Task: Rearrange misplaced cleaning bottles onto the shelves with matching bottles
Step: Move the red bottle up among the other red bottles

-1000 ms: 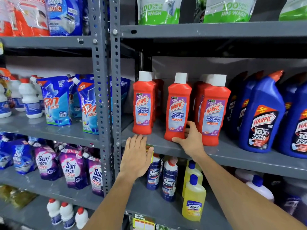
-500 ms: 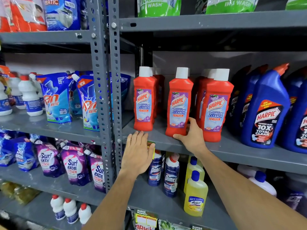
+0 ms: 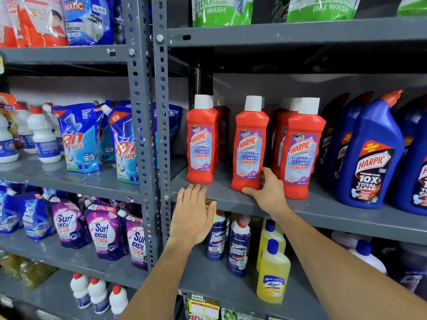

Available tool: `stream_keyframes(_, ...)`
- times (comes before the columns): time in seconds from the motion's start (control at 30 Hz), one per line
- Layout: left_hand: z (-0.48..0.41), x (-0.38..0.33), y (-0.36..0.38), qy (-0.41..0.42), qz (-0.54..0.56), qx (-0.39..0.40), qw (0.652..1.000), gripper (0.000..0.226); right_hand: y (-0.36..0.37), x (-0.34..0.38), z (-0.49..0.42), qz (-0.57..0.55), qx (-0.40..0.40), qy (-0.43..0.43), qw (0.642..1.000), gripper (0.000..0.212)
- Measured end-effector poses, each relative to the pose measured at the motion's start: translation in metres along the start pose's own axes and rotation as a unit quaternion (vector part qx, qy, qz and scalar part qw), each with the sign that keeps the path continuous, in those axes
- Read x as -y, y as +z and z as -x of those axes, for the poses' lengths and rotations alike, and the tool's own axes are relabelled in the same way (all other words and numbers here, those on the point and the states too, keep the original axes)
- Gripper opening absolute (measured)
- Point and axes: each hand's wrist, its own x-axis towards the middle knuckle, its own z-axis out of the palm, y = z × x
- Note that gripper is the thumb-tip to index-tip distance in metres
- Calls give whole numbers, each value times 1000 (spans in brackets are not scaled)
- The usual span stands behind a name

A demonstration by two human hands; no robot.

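Note:
Red Harpic bathroom cleaner bottles with white caps stand in rows on the grey middle shelf point(image 3: 323, 211). My right hand point(image 3: 269, 192) grips the base of the middle front red bottle point(image 3: 250, 144), thumb in front and fingers behind it; the bottle stands upright on the shelf. To its left stands another red bottle point(image 3: 202, 139), to its right a third point(image 3: 301, 148). My left hand point(image 3: 193, 215) rests flat, fingers spread, against the shelf's front edge below the left bottle, holding nothing.
Blue Harpic toilet cleaner bottles point(image 3: 372, 153) fill the shelf's right end. Below are Domex bottles point(image 3: 239, 248) and yellow Lizol bottles point(image 3: 272, 273). Grey upright posts point(image 3: 150, 135) divide the racks; Rin pouches point(image 3: 79, 139), Surf Excel pouches point(image 3: 105, 234) and white bottles point(image 3: 44, 137) sit left.
My right hand has stayed on the base of the middle red bottle, which keeps its place. My left hand has barely moved. The view shifted slightly downward.

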Motion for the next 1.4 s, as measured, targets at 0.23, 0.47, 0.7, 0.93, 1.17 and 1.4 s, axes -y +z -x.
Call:
stream_keyframes(0.23, 0, 0, 0, 3, 1, -4, 1000, 65, 2, -1, 0, 6, -11, -4, 1000, 74)
stream_keyframes(0.47, 0, 1, 1, 3, 13, -2, 1000, 64, 5, -2, -1, 11, -13, -1, 1000, 74)
stream_keyframes(0.7, 1, 3, 4, 14, 4, -23, 1000, 62, 4, -2, 2, 27, -25, -5, 999, 72)
stream_keyframes(0.93, 7, 11, 0, 34, -2, -10, 999, 65, 4, 3, 26, -2, -118, -59, 991, 59)
stream_keyframes(1.17, 71, 18, 18, 8, 36, -36, 999, 69, 16, 5, 81, -29, -144, -175, 974, 25)
stream_keyframes(1.4, 123, 34, 73, -27, 51, 61, 996, 68, 51, -53, 120, 49, -75, -188, 978, 18)
